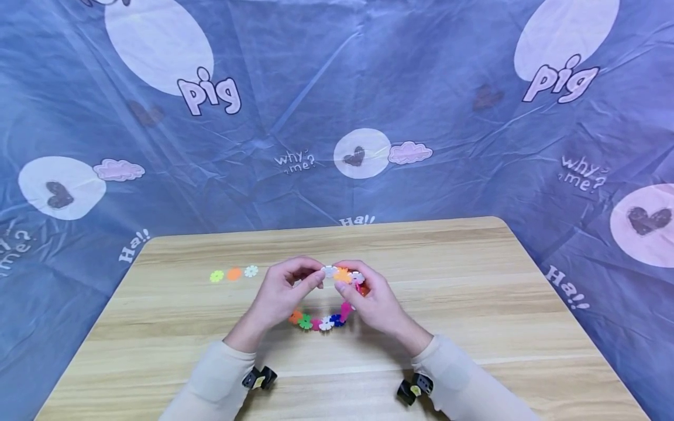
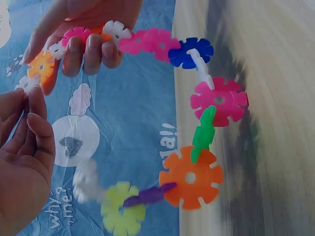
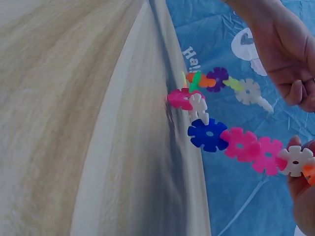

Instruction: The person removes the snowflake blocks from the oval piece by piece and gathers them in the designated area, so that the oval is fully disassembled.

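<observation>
A chain of notched plastic flower pieces hangs in a curve below both hands, a blue piece and a green piece near its bottom. My left hand pinches a white piece at one end. Beside it, my right hand grips the chain near an orange piece, its fingers curled behind several pieces. In the left wrist view, a purple piece joins a large orange piece to a yellow one. The chain's other end, with blurred white pieces, hangs apart from both hands.
Loose yellow, orange and white flower pieces lie in a row on the wooden table, left of the hands. A blue printed cloth hangs behind the table and at its sides.
</observation>
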`<state>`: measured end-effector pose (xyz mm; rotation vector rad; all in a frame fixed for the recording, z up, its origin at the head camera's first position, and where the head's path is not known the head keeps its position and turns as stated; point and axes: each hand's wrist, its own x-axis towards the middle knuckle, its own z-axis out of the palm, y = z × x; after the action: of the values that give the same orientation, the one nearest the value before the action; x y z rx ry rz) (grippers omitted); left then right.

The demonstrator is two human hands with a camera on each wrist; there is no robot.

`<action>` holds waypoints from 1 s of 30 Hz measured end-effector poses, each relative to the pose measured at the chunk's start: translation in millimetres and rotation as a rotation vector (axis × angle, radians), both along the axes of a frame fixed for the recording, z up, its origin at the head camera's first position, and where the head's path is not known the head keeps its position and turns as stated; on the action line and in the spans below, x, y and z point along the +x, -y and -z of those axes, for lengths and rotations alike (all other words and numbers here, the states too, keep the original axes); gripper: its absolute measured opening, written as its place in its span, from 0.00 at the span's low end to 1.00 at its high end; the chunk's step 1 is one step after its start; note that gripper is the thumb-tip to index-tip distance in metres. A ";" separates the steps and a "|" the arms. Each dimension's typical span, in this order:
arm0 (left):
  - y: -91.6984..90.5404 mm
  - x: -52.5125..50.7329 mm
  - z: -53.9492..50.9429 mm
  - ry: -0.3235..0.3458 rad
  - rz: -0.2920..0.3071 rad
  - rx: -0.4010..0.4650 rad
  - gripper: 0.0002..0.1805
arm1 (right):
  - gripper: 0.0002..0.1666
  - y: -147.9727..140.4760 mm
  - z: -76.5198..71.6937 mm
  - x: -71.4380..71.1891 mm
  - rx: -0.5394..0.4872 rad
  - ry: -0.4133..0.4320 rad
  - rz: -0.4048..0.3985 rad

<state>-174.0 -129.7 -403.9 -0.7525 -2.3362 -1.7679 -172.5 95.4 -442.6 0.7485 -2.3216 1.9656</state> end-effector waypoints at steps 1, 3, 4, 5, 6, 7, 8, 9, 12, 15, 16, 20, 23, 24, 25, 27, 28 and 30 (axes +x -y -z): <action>-0.8 0.4 0.1 0.006 0.004 0.002 0.06 | 0.20 0.3 0.1 0.3 0.000 -0.003 0.005; -2.4 1.2 1.1 0.007 0.009 0.000 0.06 | 0.20 0.9 -0.5 1.3 -0.005 -0.003 0.010; -3.3 1.6 1.5 0.009 0.009 -0.003 0.07 | 0.20 1.3 -1.1 1.8 -0.003 -0.003 0.015; -4.2 2.0 1.9 0.009 0.006 -0.008 0.07 | 0.20 1.7 -1.9 2.3 0.000 -0.004 0.019; -5.0 2.3 2.4 0.009 0.000 -0.013 0.07 | 0.20 2.2 -2.9 2.9 0.005 -0.006 0.023; -6.0 2.6 2.8 0.009 -0.006 -0.017 0.07 | 0.20 2.6 -3.8 3.5 0.013 -0.012 0.028; -7.0 2.8 3.3 0.008 -0.015 -0.020 0.07 | 0.20 3.1 -4.6 4.1 0.021 -0.019 0.034; -8.1 3.0 3.4 0.010 -0.028 -0.022 0.07 | 0.20 3.5 -5.0 4.4 0.031 -0.031 0.040; -11.0 3.3 4.8 0.001 -0.053 -0.006 0.06 | 0.20 4.2 -6.0 5.4 0.060 -0.070 0.060; -13.5 3.5 7.0 -0.024 -0.063 0.026 0.03 | 0.20 3.8 -6.2 6.3 0.084 -0.100 0.075; -14.2 3.2 8.0 -0.035 -0.065 0.035 0.03 | 0.20 3.6 -6.3 6.5 0.090 -0.107 0.078; -16.6 3.5 8.6 -0.066 -0.092 0.031 0.02 | 0.19 2.5 -6.7 7.3 0.110 -0.127 0.094; -18.4 3.6 8.0 -0.088 -0.109 0.005 0.02 | 0.19 2.1 -7.4 7.5 0.116 -0.133 0.104; -19.0 3.7 8.1 -0.094 -0.112 -0.002 0.02 | 0.19 2.1 -7.3 7.3 0.116 -0.135 0.105; -19.6 4.0 8.2 -0.098 -0.115 -0.009 0.01 | 0.19 2.3 -7.6 7.4 0.116 -0.136 0.106; -20.6 4.5 8.9 -0.104 -0.118 -0.018 0.01 | 0.19 2.7 -7.0 7.3 0.113 -0.142 0.104; -20.9 4.9 9.1 -0.102 -0.121 -0.024 0.01 | 0.19 2.8 -6.5 7.2 0.111 -0.145 0.102; -21.5 5.6 9.8 -0.105 -0.123 -0.032 0.02 | 0.19 3.2 -5.9 7.1 0.110 -0.153 0.099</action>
<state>-168.4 -108.2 -413.7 -0.6728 -2.2946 -1.6049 -165.3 92.2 -436.7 0.7459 -2.3432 1.6900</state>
